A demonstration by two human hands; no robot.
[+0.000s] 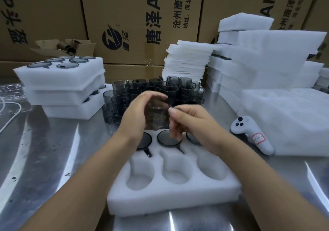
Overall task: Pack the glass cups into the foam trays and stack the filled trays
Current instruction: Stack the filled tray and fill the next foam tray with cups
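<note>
At the near edge of the surface lies an open foam tray with six pockets. Its three near pockets are empty. The three far pockets each hold a seated cup, with the dark rim showing flush with the foam.

Above that far row, both hands hold one glass cup clear of the tray. The left hand has its fingers curled round the cup's left wall. The right hand pinches the right side, at the rim or the handle; blur hides which. This cup most likely belongs in a near pocket, so the tray reads as half filled, with three cups left to place, this one included.

Just beyond the hands stands a dense cluster of loose cups, unpacked and enough for several more trays. To the left, a stack of filled trays rises three high, with cup rims showing in the top one, so that much packing and stacking is done.

On the right are a white controller and tall foam stacks. Dark rims peek out between some of their layers, but I cannot tell how many are filled. Thin foam sheets are piled behind the loose cups, and cardboard boxes close the back.
</note>
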